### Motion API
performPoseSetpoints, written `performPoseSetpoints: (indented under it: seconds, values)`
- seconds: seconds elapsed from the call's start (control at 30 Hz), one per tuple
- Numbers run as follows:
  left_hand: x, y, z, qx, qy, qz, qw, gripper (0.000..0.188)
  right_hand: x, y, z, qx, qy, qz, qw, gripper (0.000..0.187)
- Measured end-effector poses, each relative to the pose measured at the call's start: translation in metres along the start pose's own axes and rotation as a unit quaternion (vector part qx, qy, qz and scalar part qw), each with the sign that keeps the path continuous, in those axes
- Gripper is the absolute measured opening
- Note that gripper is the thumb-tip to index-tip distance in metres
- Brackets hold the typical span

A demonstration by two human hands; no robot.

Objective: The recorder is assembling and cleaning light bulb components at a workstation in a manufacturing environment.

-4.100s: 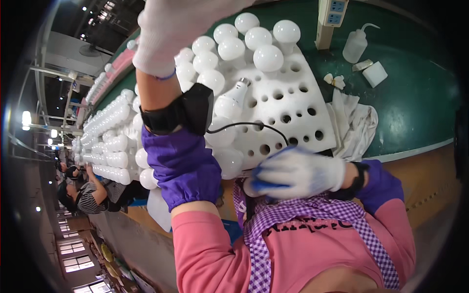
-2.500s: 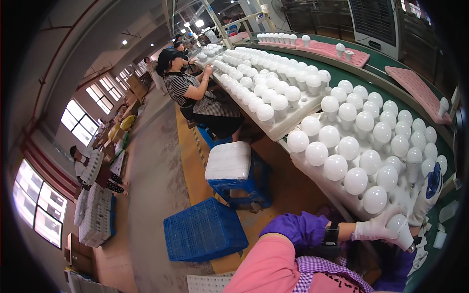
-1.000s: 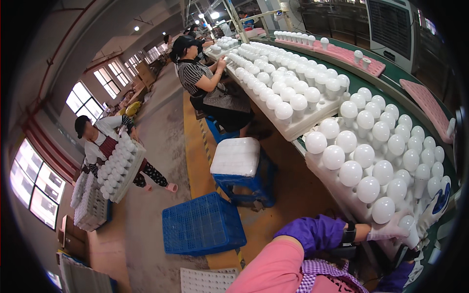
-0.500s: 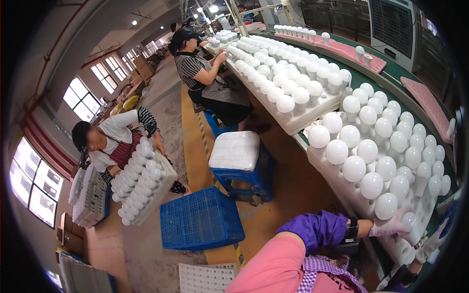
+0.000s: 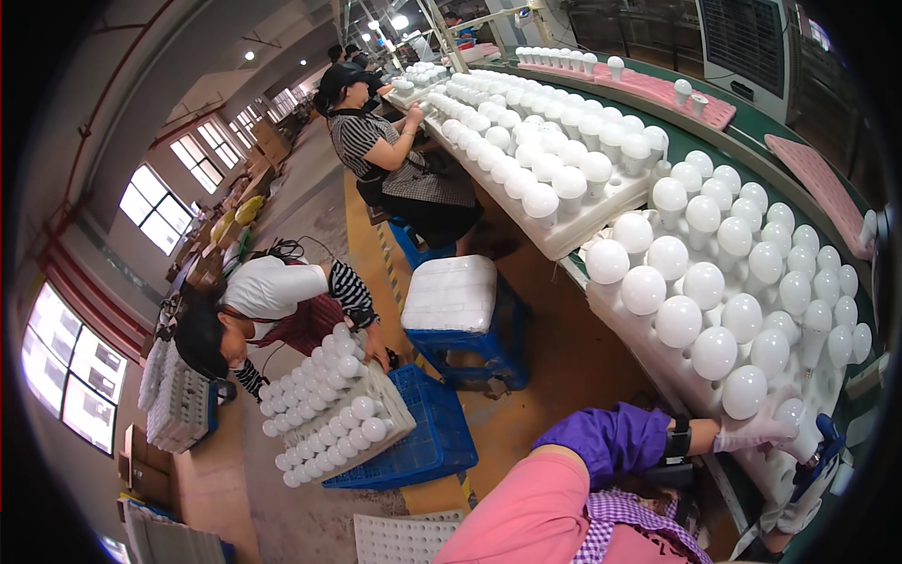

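Note:
My left hand (image 5: 754, 435), in a pale glove, is closed round a white light bulb (image 5: 790, 412) at the near end of the closest foam tray (image 5: 615, 305). The bulb tilts, its metal base toward the right. My right hand (image 5: 794, 515), also gloved, grips a blue hand tool (image 5: 819, 461) that looks like pliers; its jaws lie by the bulb's base, and I cannot tell whether they touch. Rows of white bulbs (image 5: 714, 352) stand in the tray just beyond my left hand.
More bulb-filled trays (image 5: 564, 246) run along the bench. A covered blue stool (image 5: 451, 296) and a blue crate (image 5: 442, 428) stand to the left. One person (image 5: 282, 296) bends over the crate with a bulb tray; another (image 5: 376, 141) works farther along the bench.
The blue tool in my right hand has come left to the bulb's base. The bulb in my left hand is raised slightly. The person at left has lowered the bulb tray over the crate.

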State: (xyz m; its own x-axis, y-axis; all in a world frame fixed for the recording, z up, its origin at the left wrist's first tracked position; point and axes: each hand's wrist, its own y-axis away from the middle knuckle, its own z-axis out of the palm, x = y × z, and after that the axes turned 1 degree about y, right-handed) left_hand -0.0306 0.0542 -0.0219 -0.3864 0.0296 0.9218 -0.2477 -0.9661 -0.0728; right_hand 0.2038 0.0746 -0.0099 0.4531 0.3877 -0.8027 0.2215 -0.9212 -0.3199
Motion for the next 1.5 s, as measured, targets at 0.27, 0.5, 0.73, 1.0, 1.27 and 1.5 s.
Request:
performPoseSetpoints:
  seconds: [0.27, 0.5, 0.73, 1.0, 1.27, 1.5]
  values:
    - [0.0, -0.002, 0.001, -0.008, 0.025, 0.001, 1.0, 0.066, -0.113, 0.0, 0.035, 0.004, 0.25, -0.057, 0.967, 0.06]
    - [-0.028, -0.015, 0.007, -0.005, -0.02, 0.037, 0.999, 0.076, -0.096, 0.013, 0.028, 0.011, 0.318, -0.093, 0.943, 0.056]
    - [0.002, -0.001, 0.01, 0.004, -0.009, -0.009, 1.0, 0.07, -0.132, 0.003, 0.046, 0.018, 0.284, -0.123, 0.951, 0.046]
    - [-0.004, -0.005, 0.012, -0.009, -0.003, 0.034, 0.999, 0.071, -0.042, 0.009, 0.022, 0.029, 0.237, -0.162, 0.957, 0.036]
    - [-0.025, -0.014, 0.011, 0.002, -0.022, 0.055, 0.998, 0.073, 0.012, 0.008, 0.011, 0.028, 0.236, -0.196, 0.951, 0.034]
    - [-0.01, -0.006, 0.013, 0.009, -0.027, 0.036, 0.999, 0.074, 0.012, 0.005, 0.015, 0.015, 0.206, -0.177, 0.962, 0.033]
